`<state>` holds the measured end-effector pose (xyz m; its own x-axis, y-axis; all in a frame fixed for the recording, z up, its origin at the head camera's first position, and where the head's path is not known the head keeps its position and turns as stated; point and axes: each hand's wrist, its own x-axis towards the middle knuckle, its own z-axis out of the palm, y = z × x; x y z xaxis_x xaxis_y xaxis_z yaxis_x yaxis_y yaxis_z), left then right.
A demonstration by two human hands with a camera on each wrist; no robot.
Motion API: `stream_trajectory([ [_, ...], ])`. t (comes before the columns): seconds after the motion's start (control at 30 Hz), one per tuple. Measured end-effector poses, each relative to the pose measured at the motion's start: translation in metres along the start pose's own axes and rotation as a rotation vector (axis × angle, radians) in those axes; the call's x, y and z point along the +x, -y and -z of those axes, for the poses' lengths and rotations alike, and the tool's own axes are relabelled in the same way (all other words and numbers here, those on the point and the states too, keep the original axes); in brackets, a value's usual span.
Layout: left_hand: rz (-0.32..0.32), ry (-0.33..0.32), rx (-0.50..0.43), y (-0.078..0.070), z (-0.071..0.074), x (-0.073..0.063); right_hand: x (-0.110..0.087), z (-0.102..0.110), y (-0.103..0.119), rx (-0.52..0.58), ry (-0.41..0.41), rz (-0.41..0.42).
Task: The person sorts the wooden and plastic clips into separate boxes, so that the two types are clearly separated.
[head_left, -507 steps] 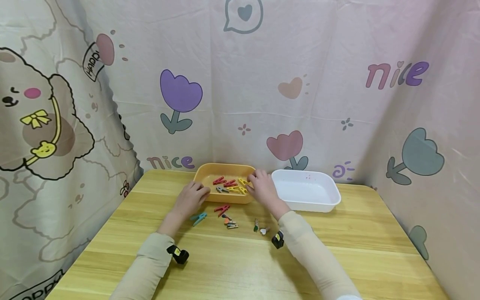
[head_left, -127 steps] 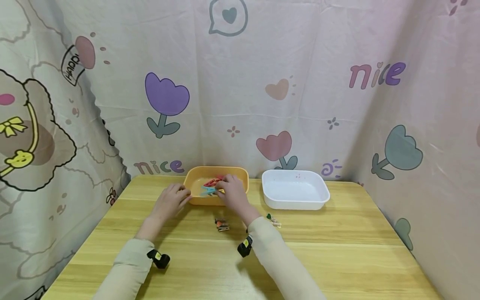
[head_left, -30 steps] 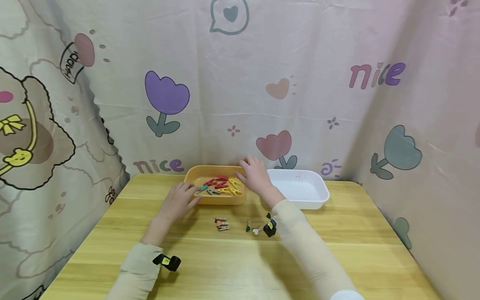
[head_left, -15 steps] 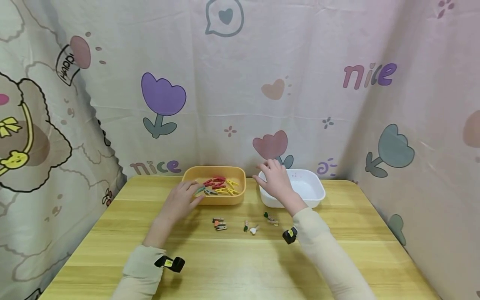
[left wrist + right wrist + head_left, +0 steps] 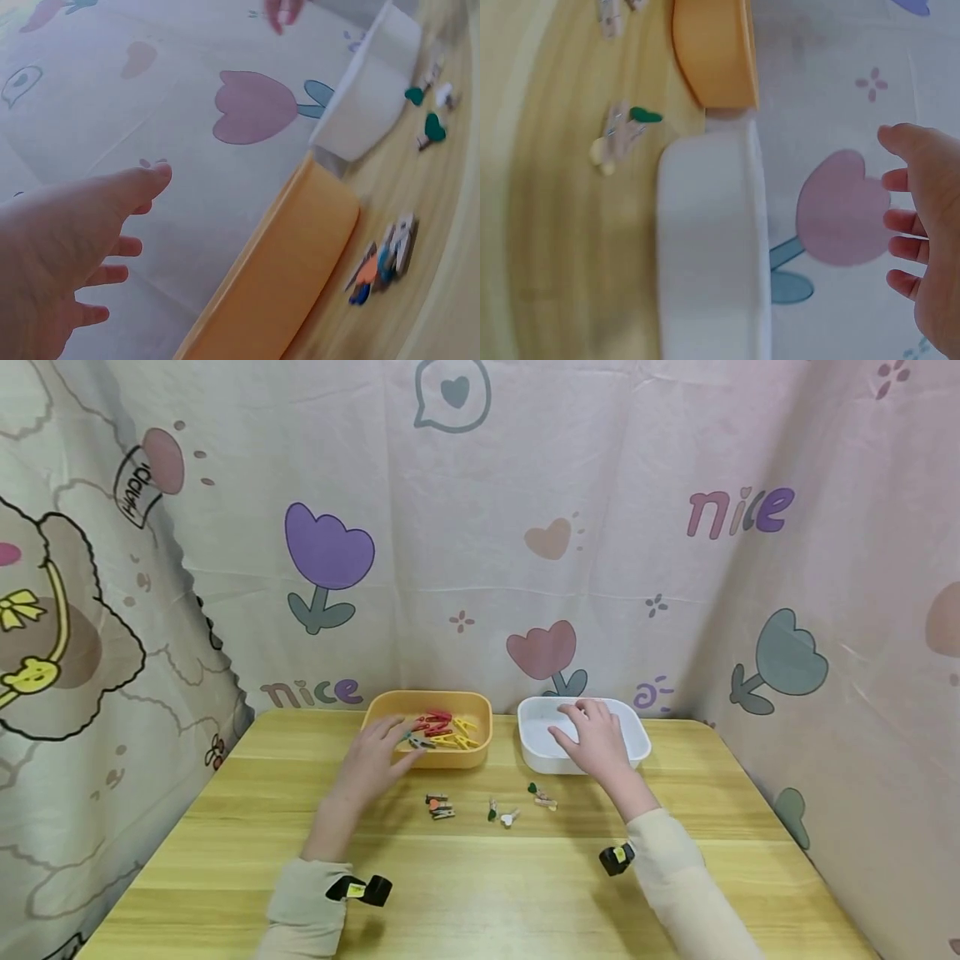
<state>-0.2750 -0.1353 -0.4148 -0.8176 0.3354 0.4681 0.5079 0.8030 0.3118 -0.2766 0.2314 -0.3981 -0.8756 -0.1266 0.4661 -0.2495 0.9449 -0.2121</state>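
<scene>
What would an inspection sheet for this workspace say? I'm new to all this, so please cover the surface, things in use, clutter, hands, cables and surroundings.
Surface: wood-grain table, under both trays.
Things in use: yellow tray holding coloured clips; white tray, no clip visible inside, though partly hidden; small decorated clips lying on the table in front of the trays.
Clutter: nothing seen.
Hands: left hand by the yellow tray's left end, right hand over the white tray; fingers relaxed, nothing visibly held.
Cables: nothing seen.
Surroundings: printed cloth behind and at both sides.
</scene>
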Motion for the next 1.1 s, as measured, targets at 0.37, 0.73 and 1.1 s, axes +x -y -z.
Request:
stream_trajectory([
  [0.37, 0.125, -0.061, -0.137, -0.010, -0.014, -0.004, -0.036, -0.009, -0.036, 0.030, -0.069, -0.135],
  [0.73, 0.233, -0.045, -0.216, -0.004, -0.027, -0.017, -0.054, -0.024, -0.055, 0.056, -0.055, -0.191],
  [1.1, 0.225, -0.001, -0.206, 0.010, -0.050, -0.026, -0.061, -0.037, -0.057, 0.069, -0.074, -0.211],
])
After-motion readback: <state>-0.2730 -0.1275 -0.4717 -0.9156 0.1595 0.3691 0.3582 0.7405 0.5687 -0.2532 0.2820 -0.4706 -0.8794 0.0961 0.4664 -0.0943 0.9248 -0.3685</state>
